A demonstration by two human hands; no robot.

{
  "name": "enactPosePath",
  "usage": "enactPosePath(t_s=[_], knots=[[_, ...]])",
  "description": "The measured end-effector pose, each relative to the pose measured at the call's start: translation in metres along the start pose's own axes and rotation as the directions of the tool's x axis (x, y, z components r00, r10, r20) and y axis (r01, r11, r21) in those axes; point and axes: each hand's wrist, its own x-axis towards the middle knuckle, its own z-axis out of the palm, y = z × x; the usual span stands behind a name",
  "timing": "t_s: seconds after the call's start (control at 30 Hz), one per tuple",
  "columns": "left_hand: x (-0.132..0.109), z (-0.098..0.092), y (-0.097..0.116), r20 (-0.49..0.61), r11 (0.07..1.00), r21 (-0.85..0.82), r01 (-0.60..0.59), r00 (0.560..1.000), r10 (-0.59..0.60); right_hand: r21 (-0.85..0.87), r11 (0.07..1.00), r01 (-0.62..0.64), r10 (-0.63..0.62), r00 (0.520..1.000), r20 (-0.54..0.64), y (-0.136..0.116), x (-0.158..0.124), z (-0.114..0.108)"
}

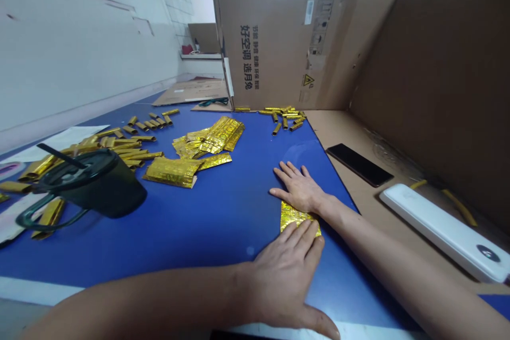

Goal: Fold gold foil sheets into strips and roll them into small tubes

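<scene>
A sheet of gold foil paper (295, 215) lies flat on the blue table, partly covered by both hands. My left hand (287, 271) rests palm down on its near edge, fingers stretched out and thumb spread to the side. Across the sheet's far edge lies my right hand (298, 188), also flat with its fingers apart. To the left is a loose pile of gold foil sheets (217, 135), with a thicker gold stack (172, 171) just in front of it.
A dark lidded mug (115, 186) with a straw stands at left, before many rolled gold tubes (131, 151). More tubes (285, 114) lie by the big cardboard box (287, 42). At right, a phone (358, 163) and a long white device (442, 231) rest on cardboard.
</scene>
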Motion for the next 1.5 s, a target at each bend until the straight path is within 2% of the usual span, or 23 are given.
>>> enactPosePath(t_s=[0.1,0.27,0.43,0.63,0.77,1.03,1.3,1.5], knots=[[0.0,0.0,0.0,0.055,0.999,-0.039,0.005,0.998,-0.003,0.006,1.0,0.002,-0.002,1.0,0.001,0.0,0.0,0.0],[0.001,0.001,0.002,0.069,0.999,-0.032,0.025,0.997,-0.022,0.017,1.0,0.007,-0.007,1.0,-0.009,0.003,0.001,0.001],[0.002,-0.003,0.004,0.089,0.999,0.008,0.036,0.995,-0.036,0.024,0.998,-0.055,0.057,0.994,-0.089,0.012,0.006,0.002],[-0.001,-0.006,0.004,0.063,0.997,0.074,0.002,0.998,-0.007,0.19,0.976,-0.105,0.134,0.98,-0.144,0.025,0.005,0.002],[-0.001,0.002,-0.001,0.024,0.992,0.123,-0.033,0.999,0.03,0.248,0.964,-0.093,0.135,0.978,-0.159,0.028,0.0,0.002],[0.007,0.02,-0.007,0.004,0.98,0.201,-0.004,1.0,0.003,0.298,0.952,-0.07,0.119,0.982,-0.149,0.03,-0.001,-0.001],[0.004,0.002,-0.003,0.013,0.996,0.085,0.012,1.0,-0.013,0.26,0.964,-0.063,0.104,0.984,-0.147,0.03,0.001,-0.001],[0.011,-0.006,-0.014,-0.016,0.995,-0.006,0.096,0.995,-0.096,0.261,0.963,-0.063,0.103,0.985,-0.142,0.031,0.003,-0.002]])
